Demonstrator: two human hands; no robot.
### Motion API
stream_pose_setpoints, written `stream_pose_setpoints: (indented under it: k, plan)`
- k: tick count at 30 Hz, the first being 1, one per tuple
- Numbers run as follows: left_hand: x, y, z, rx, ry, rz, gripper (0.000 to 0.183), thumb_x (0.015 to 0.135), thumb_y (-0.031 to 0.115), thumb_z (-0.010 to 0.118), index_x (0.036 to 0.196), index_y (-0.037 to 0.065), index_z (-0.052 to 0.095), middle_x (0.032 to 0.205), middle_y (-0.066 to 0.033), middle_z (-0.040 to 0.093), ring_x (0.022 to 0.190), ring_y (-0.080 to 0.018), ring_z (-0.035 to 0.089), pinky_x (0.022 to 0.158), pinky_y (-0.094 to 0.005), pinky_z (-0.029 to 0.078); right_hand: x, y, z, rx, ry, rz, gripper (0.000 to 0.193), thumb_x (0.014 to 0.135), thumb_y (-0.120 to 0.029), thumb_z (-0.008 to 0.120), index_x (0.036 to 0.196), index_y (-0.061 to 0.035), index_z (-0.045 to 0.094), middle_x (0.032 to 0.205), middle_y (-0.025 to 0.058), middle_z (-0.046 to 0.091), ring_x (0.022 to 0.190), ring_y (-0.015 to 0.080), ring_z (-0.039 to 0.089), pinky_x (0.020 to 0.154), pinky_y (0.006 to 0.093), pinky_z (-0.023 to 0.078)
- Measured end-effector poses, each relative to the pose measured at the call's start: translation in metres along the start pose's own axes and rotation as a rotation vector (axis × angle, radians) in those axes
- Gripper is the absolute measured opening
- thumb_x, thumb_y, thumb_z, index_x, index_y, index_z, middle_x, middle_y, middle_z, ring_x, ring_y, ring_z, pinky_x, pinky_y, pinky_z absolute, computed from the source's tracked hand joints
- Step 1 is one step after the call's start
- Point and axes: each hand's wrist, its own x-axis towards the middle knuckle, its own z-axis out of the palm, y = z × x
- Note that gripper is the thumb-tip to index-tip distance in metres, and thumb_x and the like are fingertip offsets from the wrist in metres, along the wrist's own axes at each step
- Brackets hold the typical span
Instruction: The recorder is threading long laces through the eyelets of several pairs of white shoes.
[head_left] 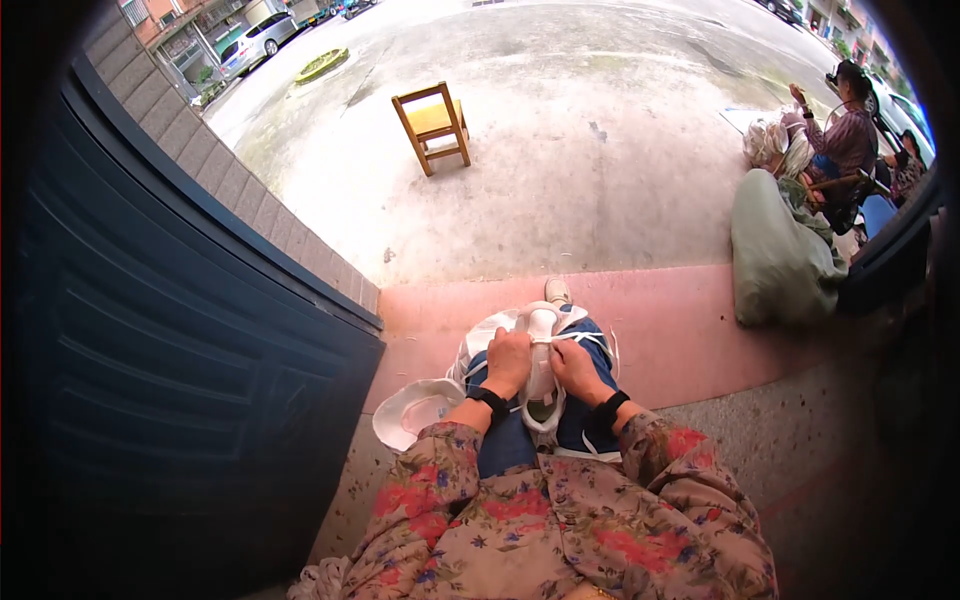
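A white shoe [541, 385] lies over my blue-trousered lap, its opening toward me and its toe pointing away. My left hand [508, 364] is closed at the shoe's left side, fingers pinched near the lacing. Opposite it, my right hand [577, 370] is also closed at the lacing. White shoelace [597, 338] loops out to the right beyond that hand. What the fingertips grip is small and partly covered, but it looks like shoelace. More white material [487, 332] lies beyond my left hand, its shape partly hidden.
A white cloth-like item [408, 415] with a pinkish inside lies left of my lap. A dark blue door [180, 330] stands at left. A full pale green sack [780, 250] stands at right, near a seated person [850, 135]. A wooden chair [432, 128] stands ahead on the concrete.
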Motion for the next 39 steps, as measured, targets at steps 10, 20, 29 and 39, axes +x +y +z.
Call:
stream_pose_setpoints:
  k: [10,20,29,39]
  plan:
    - [-0.017,0.024,-0.02,-0.041,-0.109,-0.212,0.034,0.069,0.024,0.066,0.094,0.005,0.052,0.087,-0.0108,0.06,0.089,-0.0282,0.051,0.069,-0.0417,0.042,0.008,-0.01,-0.012,-0.19,-0.026,-0.213,0.017,0.075,-0.007,0.052,0.091,0.0003,0.051,0.084,0.0188,0.056,0.077,0.0357,0.056,0.065,0.0393,0.047]
    - [-0.024,0.014,-0.014,0.05,-0.102,-0.157,0.021,0.076,0.016,0.053,0.093,0.003,0.051,0.084,-0.0122,0.059,0.086,-0.0293,0.052,0.068,-0.0407,0.043,0.028,-0.029,-0.011,-0.904,-0.407,-0.557,0.011,0.067,-0.014,0.054,0.066,-0.0067,0.062,0.069,0.0084,0.056,0.074,0.0237,0.056,0.064,0.0337,0.042]
    - [-0.03,-0.002,-0.005,-0.051,-0.117,-0.039,0.035,0.078,0.017,0.05,0.108,0.0,0.044,0.095,-0.0151,0.054,0.089,-0.0309,0.052,0.07,-0.0418,0.044,0.014,-0.051,-0.041,-0.673,-0.477,-1.133,0.018,0.072,-0.018,0.051,0.086,-0.0077,0.057,0.086,0.0035,0.05,0.089,0.0179,0.047,0.076,0.0343,0.037]
    - [-0.021,-0.013,-0.002,-0.231,-0.317,-0.072,0.04,0.082,0.019,0.047,0.115,-0.002,0.041,0.102,-0.0212,0.052,0.096,-0.0351,0.051,0.079,-0.0429,0.043,0.02,-0.039,-0.006,-0.224,-0.258,-0.19,0.016,0.079,-0.016,0.048,0.083,-0.0015,0.053,0.072,0.0197,0.058,0.07,0.0376,0.057,0.06,0.0434,0.045]
